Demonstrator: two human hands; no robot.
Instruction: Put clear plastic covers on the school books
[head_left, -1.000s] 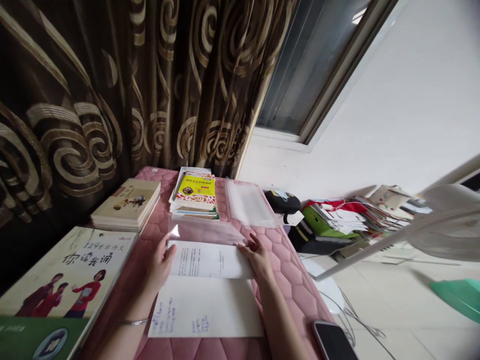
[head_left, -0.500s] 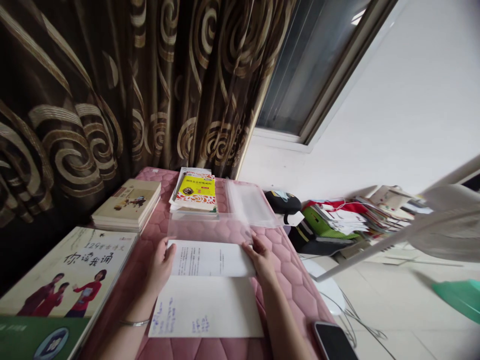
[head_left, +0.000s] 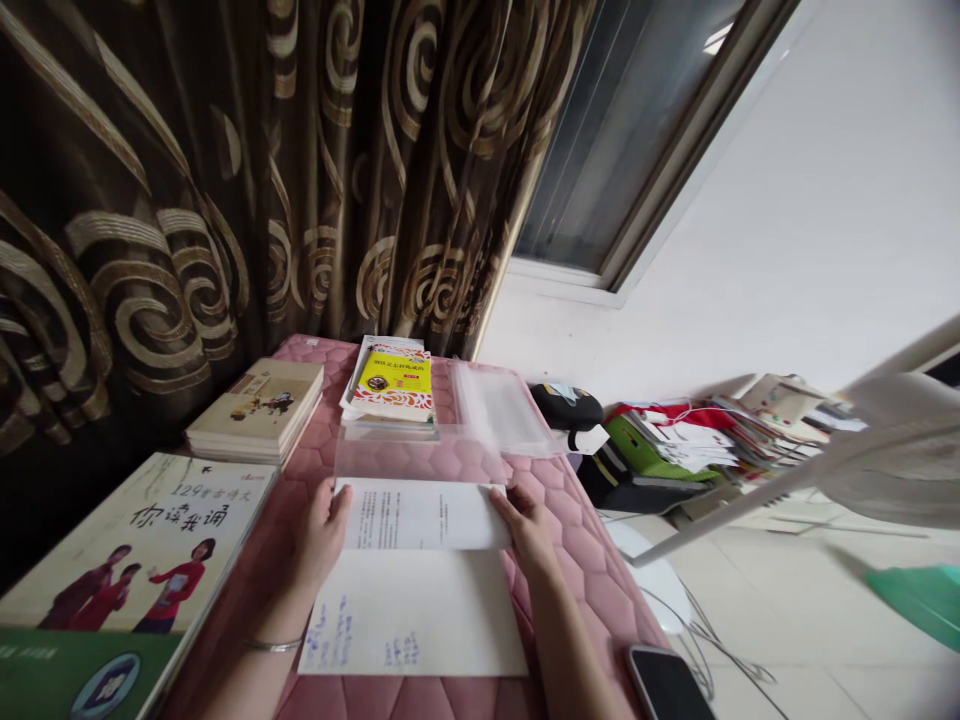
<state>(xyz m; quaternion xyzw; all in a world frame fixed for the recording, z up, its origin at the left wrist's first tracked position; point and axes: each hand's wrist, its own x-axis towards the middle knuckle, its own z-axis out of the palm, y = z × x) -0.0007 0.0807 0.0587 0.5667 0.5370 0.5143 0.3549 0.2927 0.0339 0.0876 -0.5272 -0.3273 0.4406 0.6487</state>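
Note:
An open book lies before me, its lower white page marked with purple handwriting and its raised upper page printed with text. My left hand is closed on the left edge of that upper page, thumb on top. At the opposite edge, my right hand grips with its thumb on the page and its fingers mostly behind. A clear plastic book cover stretches out beyond the far edge of the page, between the hands. More clear plastic covers lie farther off to the right.
A large book and a stack of books are on the left of the pink quilted surface. Yellow-and-white books lie at the back. A phone sits front right. Beyond the right edge stands a white fan.
Hardly anything differs. Both hands keep their hold on the page, and the right hand's fingers have shifted slightly at the page's corner.

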